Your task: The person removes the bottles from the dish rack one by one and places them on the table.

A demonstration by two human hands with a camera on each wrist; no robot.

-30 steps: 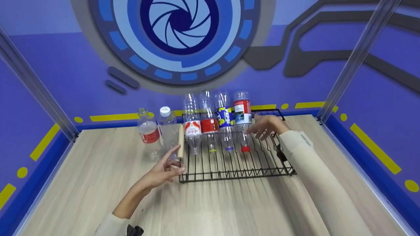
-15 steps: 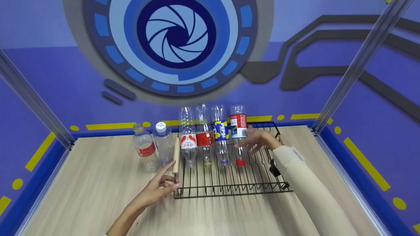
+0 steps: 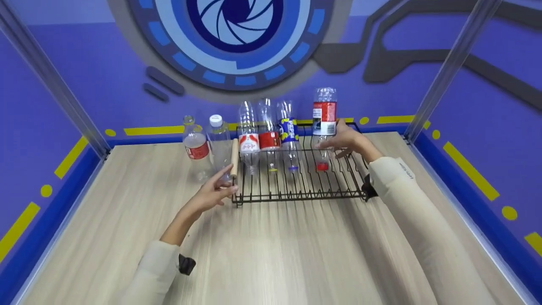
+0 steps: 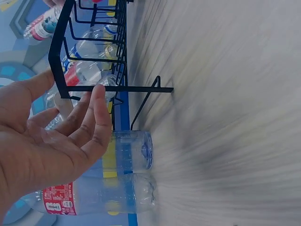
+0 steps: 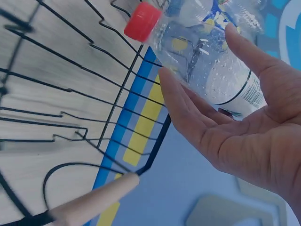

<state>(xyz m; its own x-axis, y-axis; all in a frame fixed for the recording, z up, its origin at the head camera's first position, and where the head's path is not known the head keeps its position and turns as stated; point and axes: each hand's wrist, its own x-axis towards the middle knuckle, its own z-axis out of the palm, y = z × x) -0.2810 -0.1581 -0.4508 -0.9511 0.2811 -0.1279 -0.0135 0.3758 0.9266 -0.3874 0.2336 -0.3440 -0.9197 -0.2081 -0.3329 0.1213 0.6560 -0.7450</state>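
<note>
- Right wrist view: grasping the red-capped bottle (image 5: 193, 61) between thumb and fingers of the right hand (image 5: 244, 134), cap-down over the wire rack (image 3: 296, 196); hard to tell whether touching wires.
- Likely to pivot in those fingers if pinched too lightly, being top-heavy with the broad base uppermost.
- Apt to topple if released before resting firmly against something.
- Clear, thin-walled, banded with a red-and-white label above the fingers, specked as if with droplets.
- Left of those fingers, upside down: 3 other bottles (image 3: 269, 140), easily upset by a sideways swing.
- Gripping the rack's near-left corner with the left hand (image 4: 51, 146), beside the wooden handle (image 3: 234, 159); could jolt everything if tugged.
- Past the left fingers, upright: 2 more bottles (image 3: 219, 148), vulnerable to a nudge.
</note>
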